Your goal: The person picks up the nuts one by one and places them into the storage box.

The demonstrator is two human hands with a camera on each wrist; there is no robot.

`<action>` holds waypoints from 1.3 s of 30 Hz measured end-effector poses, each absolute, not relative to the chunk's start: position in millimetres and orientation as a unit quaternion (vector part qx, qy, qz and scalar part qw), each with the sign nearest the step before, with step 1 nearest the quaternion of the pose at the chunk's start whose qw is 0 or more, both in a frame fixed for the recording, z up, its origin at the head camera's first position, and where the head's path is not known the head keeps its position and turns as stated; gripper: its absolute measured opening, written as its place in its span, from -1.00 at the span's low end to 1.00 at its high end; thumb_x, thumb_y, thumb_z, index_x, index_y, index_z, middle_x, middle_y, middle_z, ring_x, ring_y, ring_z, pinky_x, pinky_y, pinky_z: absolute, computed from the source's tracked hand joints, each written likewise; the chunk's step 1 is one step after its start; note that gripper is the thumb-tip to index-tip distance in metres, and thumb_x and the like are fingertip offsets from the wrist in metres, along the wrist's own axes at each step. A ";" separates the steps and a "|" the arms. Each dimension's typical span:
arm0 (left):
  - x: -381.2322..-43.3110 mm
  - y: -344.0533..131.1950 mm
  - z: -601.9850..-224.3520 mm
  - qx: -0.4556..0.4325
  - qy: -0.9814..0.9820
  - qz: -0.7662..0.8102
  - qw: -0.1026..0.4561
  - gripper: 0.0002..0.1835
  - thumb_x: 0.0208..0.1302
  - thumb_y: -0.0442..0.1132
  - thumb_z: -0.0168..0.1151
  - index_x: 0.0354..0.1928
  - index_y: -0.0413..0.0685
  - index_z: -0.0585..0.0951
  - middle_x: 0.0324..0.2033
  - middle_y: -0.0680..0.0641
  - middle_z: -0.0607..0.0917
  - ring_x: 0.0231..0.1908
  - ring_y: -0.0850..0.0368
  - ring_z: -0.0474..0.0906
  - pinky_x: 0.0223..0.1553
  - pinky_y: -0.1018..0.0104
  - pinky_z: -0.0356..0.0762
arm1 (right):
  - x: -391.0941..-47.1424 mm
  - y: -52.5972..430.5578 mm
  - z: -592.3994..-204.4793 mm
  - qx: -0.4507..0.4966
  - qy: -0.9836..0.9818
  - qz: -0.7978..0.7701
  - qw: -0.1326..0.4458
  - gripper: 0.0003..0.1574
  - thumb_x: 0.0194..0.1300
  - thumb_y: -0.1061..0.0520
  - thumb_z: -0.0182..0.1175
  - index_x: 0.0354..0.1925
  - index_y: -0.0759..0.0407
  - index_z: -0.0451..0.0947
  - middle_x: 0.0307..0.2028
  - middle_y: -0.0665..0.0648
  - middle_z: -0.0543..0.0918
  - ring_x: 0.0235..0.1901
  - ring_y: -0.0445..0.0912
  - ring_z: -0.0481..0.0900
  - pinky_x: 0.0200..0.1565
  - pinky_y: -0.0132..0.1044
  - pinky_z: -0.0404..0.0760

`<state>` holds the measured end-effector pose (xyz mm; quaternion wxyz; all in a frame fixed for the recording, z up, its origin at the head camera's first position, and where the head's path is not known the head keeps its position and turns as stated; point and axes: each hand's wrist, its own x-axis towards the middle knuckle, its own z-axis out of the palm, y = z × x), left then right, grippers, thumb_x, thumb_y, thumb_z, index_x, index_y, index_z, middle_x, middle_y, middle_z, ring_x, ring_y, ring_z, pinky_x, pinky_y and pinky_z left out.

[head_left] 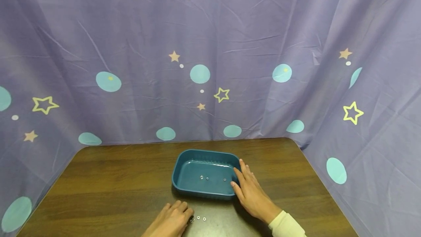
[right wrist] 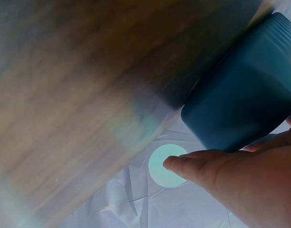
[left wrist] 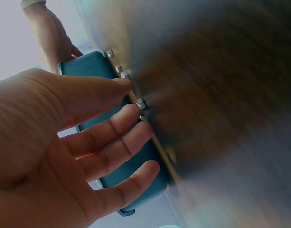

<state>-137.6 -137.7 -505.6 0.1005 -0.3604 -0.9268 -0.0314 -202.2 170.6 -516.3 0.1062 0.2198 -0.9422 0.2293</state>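
Several small metal nuts (head_left: 198, 217) lie on the table in front of a teal tray (head_left: 205, 194). My left hand (head_left: 172, 218) is beside them, palm down, fingertips low at the table. In the left wrist view, the thumb stands apart from the loosely bent fingers (left wrist: 128, 145), and one nut (left wrist: 140, 103) is right at the fingertips. My right hand (head_left: 253, 195) rests at the tray's right side, fairly straight fingers along the rim and the thumb at the near right corner. Inside the tray lie three small nuts (head_left: 201, 177).
The brown wooden table (head_left: 115, 178) reaches back to a purple curtain (head_left: 141, 94) with stars and dots, which also hangs along both sides. The tray stands near the table's middle, its low walls facing both hands.
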 end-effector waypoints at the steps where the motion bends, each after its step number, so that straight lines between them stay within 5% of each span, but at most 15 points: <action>1: -137.8 -137.8 -506.2 -0.358 -0.927 -0.030 0.104 -0.75 0.07 -0.05 0.41 -0.22 0.06 0.65 -0.34 0.09 0.57 -0.30 0.15 0.50 -0.35 0.14 0.50 | -202.2 171.0 -516.2 0.220 -0.942 0.230 0.104 -0.22 0.59 -0.23 -0.14 0.46 0.28 0.26 0.57 0.33 -0.09 0.51 0.29 -0.01 0.38 0.25 0.18; 4: -139.1 -139.0 -507.5 -0.342 -0.934 -0.038 0.093 -0.48 0.01 0.28 0.39 -0.18 0.04 0.65 -0.29 0.05 0.58 -0.24 0.08 0.52 -0.24 0.02 0.57 | -202.0 171.9 -516.6 0.219 -0.942 0.232 0.102 -0.21 0.59 -0.24 -0.16 0.47 0.27 0.25 0.58 0.33 -0.09 0.51 0.29 -0.02 0.39 0.25 0.17; 9: -144.2 -140.6 -509.0 -0.332 -0.939 -0.047 0.078 -0.37 -0.09 0.35 0.44 -0.17 0.00 0.65 -0.28 0.01 0.59 -0.22 0.03 0.52 -0.20 -0.09 0.58 | -203.2 171.7 -516.9 0.221 -0.941 0.230 0.109 -0.24 0.58 -0.20 -0.10 0.46 0.28 0.26 0.57 0.34 -0.07 0.50 0.30 0.00 0.37 0.26 0.19; 11: -145.1 -140.8 -509.4 -0.336 -0.938 -0.051 0.075 -0.53 -0.01 0.15 0.46 -0.17 -0.01 0.65 -0.28 0.01 0.59 -0.22 0.03 0.52 -0.20 -0.11 0.58 | -203.1 171.4 -516.5 0.221 -0.941 0.231 0.108 -0.25 0.58 -0.19 -0.10 0.46 0.28 0.26 0.57 0.34 -0.07 0.50 0.30 0.00 0.37 0.26 0.19; 16: -147.9 -141.3 -507.4 -0.336 -0.939 -0.063 0.044 -0.45 0.04 0.30 0.38 -0.16 0.00 0.66 -0.31 0.04 0.58 -0.23 0.06 0.52 -0.16 -0.16 0.58 | -201.5 171.9 -515.2 0.218 -0.941 0.236 0.103 -0.22 0.59 -0.24 -0.15 0.46 0.27 0.26 0.58 0.32 -0.09 0.51 0.29 -0.02 0.38 0.26 0.17; 20: -150.5 -141.9 -506.0 -0.325 -0.943 -0.073 0.018 -0.10 -0.20 0.66 0.20 -0.16 -0.01 0.66 -0.33 0.04 0.57 -0.24 0.05 0.53 -0.13 -0.23 0.58 | -201.0 172.2 -514.9 0.218 -0.942 0.235 0.096 -0.20 0.59 -0.26 -0.18 0.48 0.25 0.24 0.59 0.28 -0.14 0.52 0.27 -0.05 0.40 0.24 0.15; 23: -148.4 -140.3 -508.1 -0.331 -0.940 -0.071 0.035 -0.31 -0.05 0.46 0.33 -0.17 0.01 0.67 -0.32 0.06 0.56 -0.24 0.08 0.51 -0.16 -0.15 0.59 | -201.2 172.0 -514.7 0.217 -0.944 0.232 0.092 -0.21 0.59 -0.25 -0.18 0.48 0.25 0.24 0.59 0.27 -0.16 0.52 0.27 -0.06 0.40 0.24 0.15; 25: -147.3 -138.8 -509.5 -0.345 -0.935 -0.062 0.058 -0.55 0.01 0.17 0.45 -0.18 0.03 0.66 -0.32 0.08 0.56 -0.26 0.11 0.49 -0.22 -0.05 0.59 | -201.3 171.7 -514.4 0.217 -0.944 0.231 0.094 -0.21 0.59 -0.24 -0.16 0.48 0.26 0.24 0.59 0.27 -0.16 0.52 0.27 -0.05 0.39 0.24 0.16; 29: -148.4 -135.7 -511.7 -0.373 -0.922 -0.044 0.094 -0.64 -0.15 -0.16 0.53 -0.23 0.04 0.65 -0.35 0.07 0.54 -0.30 0.14 0.47 -0.36 0.11 0.53 | -201.6 171.0 -514.8 0.217 -0.944 0.227 0.103 -0.24 0.59 -0.20 -0.11 0.46 0.27 0.26 0.58 0.29 -0.12 0.51 0.29 -0.02 0.37 0.26 0.19; 39: -147.4 -135.3 -506.3 -0.360 -0.930 -0.048 0.057 -0.38 -0.04 0.39 0.38 -0.16 0.03 0.66 -0.34 0.05 0.56 -0.27 0.09 0.49 -0.24 -0.01 0.58 | -202.4 171.1 -517.5 0.220 -0.943 0.226 0.110 -0.27 0.58 -0.16 -0.07 0.46 0.27 0.27 0.57 0.33 -0.09 0.51 0.29 -0.01 0.37 0.26 0.19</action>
